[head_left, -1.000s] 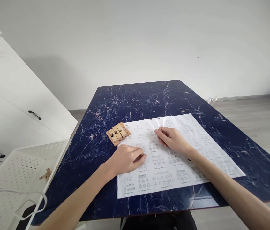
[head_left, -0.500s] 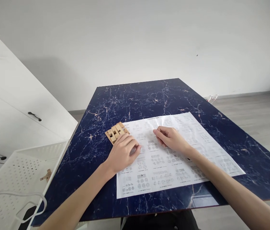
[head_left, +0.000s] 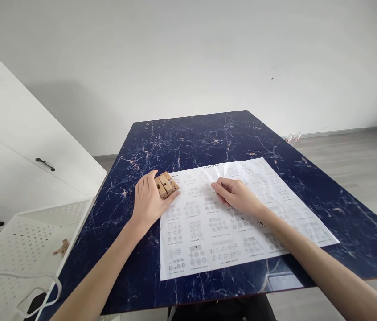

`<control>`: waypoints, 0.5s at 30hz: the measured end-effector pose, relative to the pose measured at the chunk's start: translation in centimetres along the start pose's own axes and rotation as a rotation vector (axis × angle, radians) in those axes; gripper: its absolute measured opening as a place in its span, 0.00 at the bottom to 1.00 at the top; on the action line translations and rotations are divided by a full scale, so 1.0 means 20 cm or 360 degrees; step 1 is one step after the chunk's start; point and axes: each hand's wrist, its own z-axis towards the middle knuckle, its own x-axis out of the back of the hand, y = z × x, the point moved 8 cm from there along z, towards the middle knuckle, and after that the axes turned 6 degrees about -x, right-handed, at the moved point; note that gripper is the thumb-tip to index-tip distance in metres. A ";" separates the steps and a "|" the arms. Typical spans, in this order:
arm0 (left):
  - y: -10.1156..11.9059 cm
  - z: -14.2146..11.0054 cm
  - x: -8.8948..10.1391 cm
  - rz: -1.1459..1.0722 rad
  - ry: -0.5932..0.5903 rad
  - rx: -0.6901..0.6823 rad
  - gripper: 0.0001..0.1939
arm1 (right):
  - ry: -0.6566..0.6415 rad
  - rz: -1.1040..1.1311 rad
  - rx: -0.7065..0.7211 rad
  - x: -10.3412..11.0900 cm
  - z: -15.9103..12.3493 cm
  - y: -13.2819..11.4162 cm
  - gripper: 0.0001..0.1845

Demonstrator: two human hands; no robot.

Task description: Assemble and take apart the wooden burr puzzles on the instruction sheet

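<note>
A small wooden tray [head_left: 176, 186] with several notched wooden pieces [head_left: 166, 183] in it lies at the far left corner of a printed paper sheet [head_left: 202, 232]. My left hand [head_left: 148, 196] is closed around the tray, fingers along its left side and thumb at the near edge. My right hand [head_left: 233, 192] rests on the upper middle of the sheet with curled fingers, thumb against the index finger. Whatever may be in that pinch is hidden. The sheet lies flat, slightly creased, printed with rows of small pictures.
A blue marble-patterned table [head_left: 188, 142] carries the sheet and tray. On the left stands a white perforated cart [head_left: 31, 236] holding a small cross-shaped wooden piece [head_left: 62, 247] and a white cable [head_left: 24, 274]. Behind it is a white cabinet [head_left: 18, 116] with dark handles.
My left hand has moved left from over the tray's near part to around its side, and the tray is turned slightly. My right hand stays in place.
</note>
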 end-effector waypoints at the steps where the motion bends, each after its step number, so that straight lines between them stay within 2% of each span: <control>1: -0.02 0.00 -0.02 -0.0029 -0.0048 0.0026 0.47 | -0.0001 -0.0001 0.0004 0.00 0.00 0.00 0.26; 5: -0.03 0.00 -0.06 -0.0126 -0.0155 0.0024 0.43 | -0.0006 0.0008 0.0009 0.00 0.00 -0.01 0.27; 15: -0.02 0.00 -0.05 -0.0099 -0.0122 -0.0034 0.42 | -0.0013 0.0011 0.0010 0.00 0.00 -0.01 0.26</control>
